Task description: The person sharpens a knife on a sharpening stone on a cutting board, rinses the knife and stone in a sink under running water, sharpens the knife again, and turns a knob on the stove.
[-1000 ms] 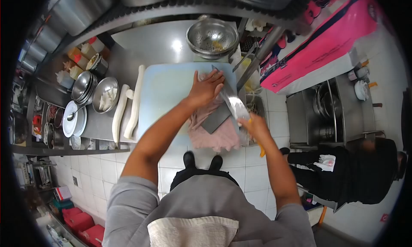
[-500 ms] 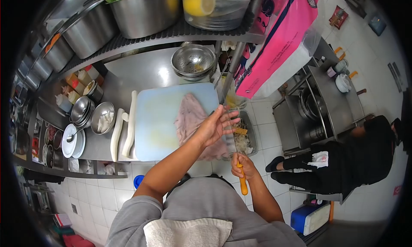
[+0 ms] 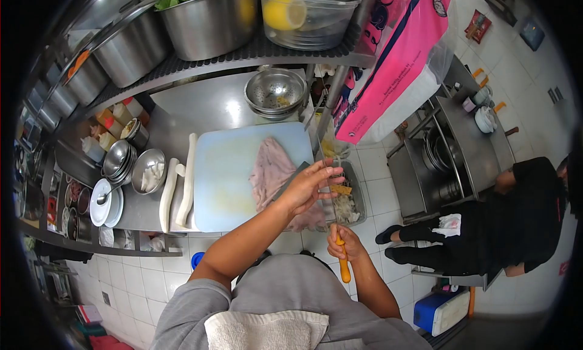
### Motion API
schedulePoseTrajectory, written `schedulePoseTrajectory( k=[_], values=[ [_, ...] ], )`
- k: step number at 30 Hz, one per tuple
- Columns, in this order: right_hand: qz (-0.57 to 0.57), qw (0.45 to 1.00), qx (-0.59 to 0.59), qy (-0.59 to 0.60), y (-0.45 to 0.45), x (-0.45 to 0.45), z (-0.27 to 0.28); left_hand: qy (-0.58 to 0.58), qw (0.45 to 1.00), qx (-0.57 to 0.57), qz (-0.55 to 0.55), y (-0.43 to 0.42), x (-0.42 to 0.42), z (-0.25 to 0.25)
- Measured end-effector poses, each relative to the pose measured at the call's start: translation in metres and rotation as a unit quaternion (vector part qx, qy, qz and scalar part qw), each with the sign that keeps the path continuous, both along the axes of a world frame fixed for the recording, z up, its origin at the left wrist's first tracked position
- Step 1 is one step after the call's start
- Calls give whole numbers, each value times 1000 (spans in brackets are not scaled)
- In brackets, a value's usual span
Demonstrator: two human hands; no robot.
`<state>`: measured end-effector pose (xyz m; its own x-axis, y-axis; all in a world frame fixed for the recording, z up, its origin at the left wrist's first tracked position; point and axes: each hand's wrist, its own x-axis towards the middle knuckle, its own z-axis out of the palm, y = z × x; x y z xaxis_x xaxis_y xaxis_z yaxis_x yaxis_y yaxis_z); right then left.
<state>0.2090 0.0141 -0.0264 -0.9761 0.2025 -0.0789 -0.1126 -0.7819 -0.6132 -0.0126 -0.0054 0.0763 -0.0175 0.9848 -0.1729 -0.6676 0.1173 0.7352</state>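
My left hand is over the right side of a pale blue cutting board, fingers spread apart. A dark grey flat edge, perhaps a blade, shows just behind it; I cannot tell whether the hand touches it. Under that lies a wrinkled pinkish sheet that looks like cloth and hangs over the board's front edge. Closer to my body, my right hand is closed around a yellow-handled tool, butt toward me. Its thin far part points up toward my left hand and is hard to make out.
Long white stalks lie left of the board, beside a bowl of white pieces. Metal colanders stand behind. A bin of scraps is at the right. Overhead are a shelf and a pink bag. A person in black stands at right.
My left hand has tilted, its palm turning downward and its fingers spreading, and more of the dark edge shows behind it. My right hand keeps its hold on the yellow handle.
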Motion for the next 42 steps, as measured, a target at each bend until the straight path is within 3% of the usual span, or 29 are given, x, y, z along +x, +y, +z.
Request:
schedulePoseTrajectory(
  k=[33, 39, 42],
  values=[
    [43, 998, -24, 29, -23, 0, 7, 16, 1000, 13, 23, -20, -9, 9],
    [42, 997, -30, 62, -21, -3, 9, -50, 997, 55, 31, -33, 7, -8],
    [17, 998, -23, 48, -18, -6, 11, -29, 999, 11, -16, -44, 31, -23]
  ],
)
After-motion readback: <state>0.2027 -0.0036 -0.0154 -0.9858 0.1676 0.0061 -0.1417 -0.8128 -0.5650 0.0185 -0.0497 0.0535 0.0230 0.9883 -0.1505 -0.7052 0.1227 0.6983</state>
